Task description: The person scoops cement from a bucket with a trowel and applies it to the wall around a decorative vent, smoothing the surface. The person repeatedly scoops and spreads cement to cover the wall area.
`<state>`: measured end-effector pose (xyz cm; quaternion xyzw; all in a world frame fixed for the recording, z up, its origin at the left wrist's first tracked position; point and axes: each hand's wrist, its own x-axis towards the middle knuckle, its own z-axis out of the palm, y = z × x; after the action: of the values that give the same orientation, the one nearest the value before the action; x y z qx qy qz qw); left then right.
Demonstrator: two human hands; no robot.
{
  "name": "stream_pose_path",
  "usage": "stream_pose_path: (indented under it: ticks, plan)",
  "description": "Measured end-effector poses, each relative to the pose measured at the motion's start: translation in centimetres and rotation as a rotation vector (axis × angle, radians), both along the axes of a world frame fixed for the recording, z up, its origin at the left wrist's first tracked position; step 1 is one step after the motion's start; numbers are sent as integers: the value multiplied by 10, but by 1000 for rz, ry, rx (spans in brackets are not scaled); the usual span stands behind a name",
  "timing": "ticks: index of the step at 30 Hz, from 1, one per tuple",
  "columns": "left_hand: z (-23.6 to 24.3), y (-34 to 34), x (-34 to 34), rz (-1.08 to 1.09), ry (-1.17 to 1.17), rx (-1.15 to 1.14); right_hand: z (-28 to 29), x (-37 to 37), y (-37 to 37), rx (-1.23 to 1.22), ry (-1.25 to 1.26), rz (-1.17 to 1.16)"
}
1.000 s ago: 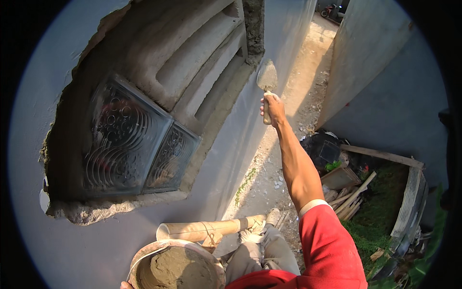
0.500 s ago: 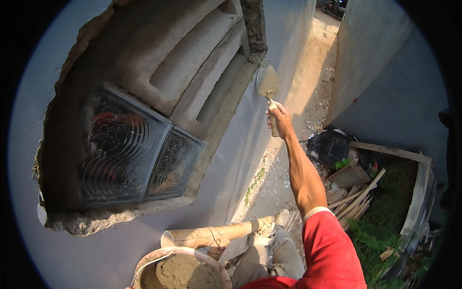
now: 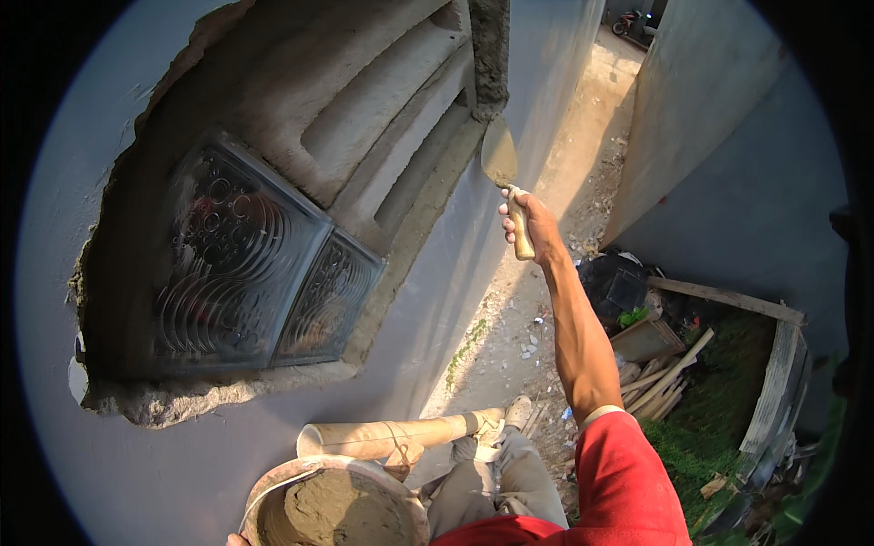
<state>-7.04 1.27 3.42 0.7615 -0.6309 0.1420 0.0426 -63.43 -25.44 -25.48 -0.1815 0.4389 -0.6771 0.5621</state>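
My right hand (image 3: 535, 226) is closed around the wooden handle of a trowel (image 3: 500, 153). The trowel's mortar-smeared blade points up and touches the lower corner of a wall opening's edge, beside a strip of wet mortar (image 3: 414, 238). Inside that rough-edged opening sit a patterned glass block (image 3: 246, 264) and a grey concrete vent block (image 3: 350, 136) with long slots. At the lower edge stands a bucket (image 3: 262, 482) of grey mortar (image 3: 341, 510). Only a bit of my left hand (image 3: 237, 540) shows, gripping the bucket's rim; the rest is out of frame.
A bamboo pole (image 3: 391, 437) runs by my feet beside the bucket. Below, a narrow dirt alley (image 3: 583, 136) lies between two walls. On the right are a black bag (image 3: 612, 284), wooden sticks (image 3: 669, 378), green plants (image 3: 701, 437) and a plank frame (image 3: 728, 298).
The view has shifted slightly. My right hand has moved the trowel a little, and its blade is now turned more edgewise against the opening's corner. My left hand shows slightly more at the bucket.
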Motion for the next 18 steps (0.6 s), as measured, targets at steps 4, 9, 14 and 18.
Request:
stream_pose_path:
  ticks: [4,9,14,18]
  plan:
    - [4,8,0,12,25,10,38,-8,-6,100,79,44]
    - [7,11,4,21,51,27,83,-7,-17,238,318,77]
    - [9,8,-3,21,61,45,114,4,-35,372,407,143]
    - [17,4,-12,81,130,48,126,16,-25,398,406,151]
